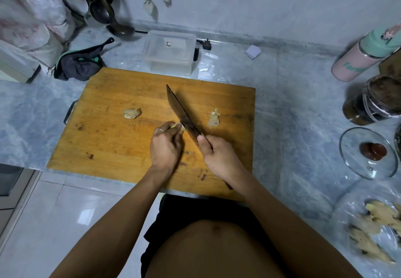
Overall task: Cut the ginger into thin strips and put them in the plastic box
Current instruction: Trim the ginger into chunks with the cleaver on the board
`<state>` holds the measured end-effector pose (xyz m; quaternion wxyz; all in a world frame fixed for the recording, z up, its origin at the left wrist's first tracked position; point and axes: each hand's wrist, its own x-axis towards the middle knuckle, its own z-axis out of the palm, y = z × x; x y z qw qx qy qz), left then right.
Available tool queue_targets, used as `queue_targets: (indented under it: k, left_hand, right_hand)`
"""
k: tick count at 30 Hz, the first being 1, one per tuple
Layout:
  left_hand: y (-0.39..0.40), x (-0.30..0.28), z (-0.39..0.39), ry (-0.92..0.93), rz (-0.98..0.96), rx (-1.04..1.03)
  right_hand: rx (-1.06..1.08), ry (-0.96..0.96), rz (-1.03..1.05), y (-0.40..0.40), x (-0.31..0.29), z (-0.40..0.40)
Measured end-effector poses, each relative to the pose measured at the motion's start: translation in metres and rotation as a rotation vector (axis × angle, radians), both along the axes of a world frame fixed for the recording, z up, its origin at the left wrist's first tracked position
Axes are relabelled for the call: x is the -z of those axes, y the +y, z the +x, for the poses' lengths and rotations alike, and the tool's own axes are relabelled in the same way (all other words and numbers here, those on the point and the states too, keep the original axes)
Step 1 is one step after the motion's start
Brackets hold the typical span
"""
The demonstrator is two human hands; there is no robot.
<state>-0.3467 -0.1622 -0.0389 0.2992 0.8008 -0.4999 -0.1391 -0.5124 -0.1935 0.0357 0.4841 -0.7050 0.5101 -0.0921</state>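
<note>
Wooden cutting board lies on the marble counter, and I see both hands at work over it. My right hand is wrapped round the handle of a dark cleaver, thumb laid along the blade's base; the butt of the handle pokes out below my wrist. My left hand, a ring on one finger, has its fingertips curled down on a small ginger piece pressed against the blade's left face; most of that piece is hidden by fingers and steel. Cut ginger strips sit in a little pile right of the blade, and another ginger chunk rests alone toward the board's left.

Beyond the board's far edge stands the clear plastic box, open, with a small sticker I can't read. At the right, a pink and mint flask shows green lettering cut short by glare, roughly "For". Nearer, a glass lid lies flat, and whole ginger roots in a plastic bag are cropped by the frame.
</note>
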Motion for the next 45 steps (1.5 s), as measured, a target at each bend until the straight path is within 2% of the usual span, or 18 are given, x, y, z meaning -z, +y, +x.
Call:
queue_targets:
  k: [4,10,21,29,35,39,45]
  left_hand:
    - [0.002,-0.006,0.010,0.038,0.016,0.045]
    - [0.005,-0.009,0.019,0.016,-0.020,0.129]
    - [0.001,-0.010,0.015,0.043,-0.046,0.080]
    - [0.001,-0.009,0.012,0.076,-0.025,0.055]
    - [0.002,-0.018,0.035,0.052,0.031,0.156]
    - [0.000,-0.025,0.061,0.059,0.049,0.031]
    - [0.010,-0.019,0.061,0.137,0.047,-0.080]
  right_hand:
    - [0.055,0.028,0.053,-0.002,0.000,-0.010]
    - [0.131,0.032,-0.043,-0.002,0.001,-0.031]
    - [0.052,-0.041,0.122,0.003,-0.006,-0.011]
    - [0.148,-0.006,0.018,-0.007,0.000,-0.042]
    - [0.117,-0.064,0.037,0.001,0.002,-0.031]
    - [0.053,-0.063,0.055,-0.006,-0.003,-0.015]
    - [-0.067,-0.077,-0.017,-0.017,-0.012,-0.003]
